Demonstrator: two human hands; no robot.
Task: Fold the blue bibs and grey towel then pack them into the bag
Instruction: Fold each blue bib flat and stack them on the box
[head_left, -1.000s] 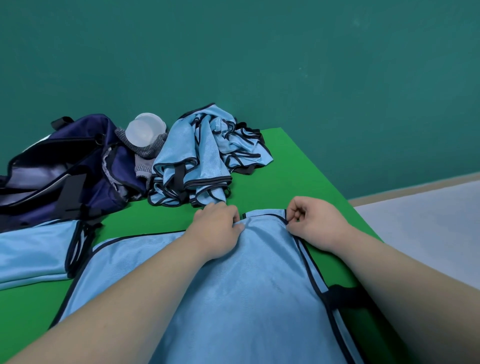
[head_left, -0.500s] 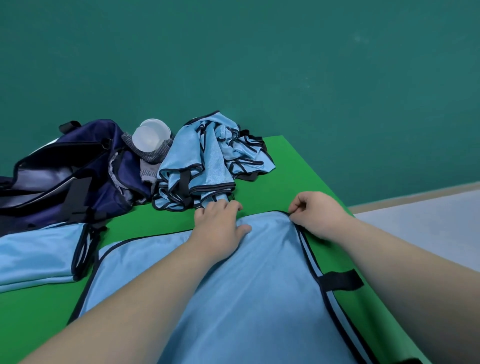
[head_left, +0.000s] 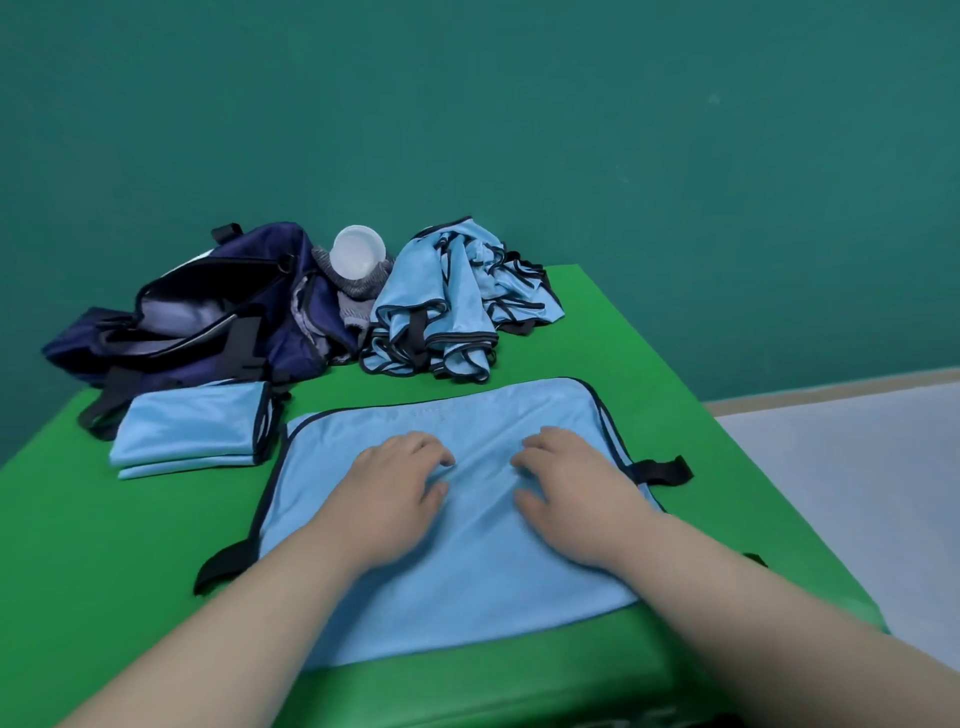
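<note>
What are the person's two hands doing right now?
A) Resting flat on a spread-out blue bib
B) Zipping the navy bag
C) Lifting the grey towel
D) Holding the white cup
A: the left hand and right hand lie palm-down, fingers spread, on the blue bib spread on the green table.

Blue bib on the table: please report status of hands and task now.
Left hand and right hand flat, open on spread bib. One folded bib beside bag; pile of bibs unfolded. Nothing blocking.

A plain teal wall (head_left: 571, 130) fills the back. The table (head_left: 104, 545) has a bright green top. To the right lies pale grey floor (head_left: 857, 493), with a beige skirting strip (head_left: 831, 389) along the wall.
</note>
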